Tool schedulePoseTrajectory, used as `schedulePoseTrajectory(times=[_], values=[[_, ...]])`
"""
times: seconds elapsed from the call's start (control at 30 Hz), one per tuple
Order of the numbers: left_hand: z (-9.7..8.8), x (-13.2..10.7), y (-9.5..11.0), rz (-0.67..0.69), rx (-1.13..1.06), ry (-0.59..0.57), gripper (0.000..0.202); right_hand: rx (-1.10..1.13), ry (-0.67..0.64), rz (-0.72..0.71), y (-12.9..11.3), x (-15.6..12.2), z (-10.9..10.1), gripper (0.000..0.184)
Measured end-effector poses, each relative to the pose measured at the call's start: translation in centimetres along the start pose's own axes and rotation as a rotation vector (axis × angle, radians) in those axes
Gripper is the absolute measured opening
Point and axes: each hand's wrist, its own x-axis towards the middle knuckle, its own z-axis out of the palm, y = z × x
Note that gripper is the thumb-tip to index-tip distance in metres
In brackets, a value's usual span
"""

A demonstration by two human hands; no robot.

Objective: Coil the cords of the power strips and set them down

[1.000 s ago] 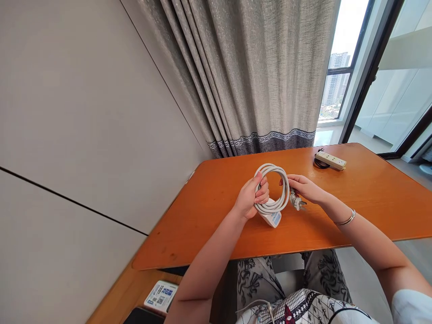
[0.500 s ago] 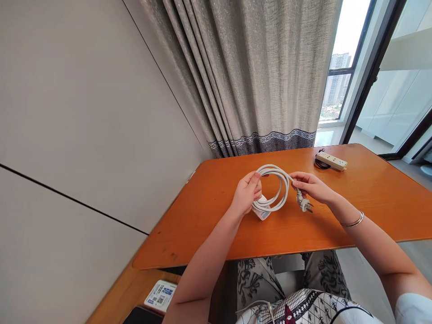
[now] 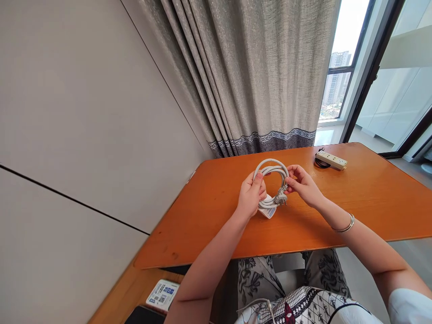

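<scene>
My left hand is closed around one side of a coiled white power cord. Beneath the coil, near that hand, shows part of a white block-shaped piece, mostly covered by the hand and the loops; I cannot make out its full shape. With my right hand I pinch the cord near its plug end, at the right side of the coil. The white plug hangs just below those fingers against the loops, its metal pins pointing right and down.
The coil is held over an orange-brown wooden table. At its back right lies a cream power strip with a black cord. Lower left, a white labelled box rests beside a dark object. A curtain hangs behind the table.
My right hand has moved left, bringing the plug from beside the coil up against its right side. An extra loop of cord now arches over the top.
</scene>
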Motion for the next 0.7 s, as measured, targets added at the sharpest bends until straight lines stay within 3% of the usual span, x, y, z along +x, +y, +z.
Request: schedulePoseTrajectory(times=[0.17,0.27,0.4,0.5,0.57,0.7], values=[[0.4,0.0,-0.5,0.037,0.024,-0.011,0.053,0.018,0.171,-0.074,1.4,0.1,1.4,0.044],[0.5,0.0,-0.2,0.014,0.000,-0.001,0.053,-0.018,0.179,-0.100,1.7,0.3,1.5,0.043],[0.0,0.1,0.4,-0.056,-0.052,0.005,0.055,-0.303,0.112,-0.141,0.8,0.8,0.4,0.039],[-0.3,0.2,0.5,-0.085,-0.091,0.001,0.054,-0.541,0.147,-0.224,0.2,1.1,-0.4,0.035],[-0.3,0.2,0.5,-0.104,-0.109,-0.007,0.052,-0.532,0.099,-0.237,0.2,1.2,-0.5,0.035],[-0.1,0.2,0.7,-0.159,-0.135,-0.019,0.046,-0.349,-0.142,-0.119,0.4,1.2,-0.4,0.032]])
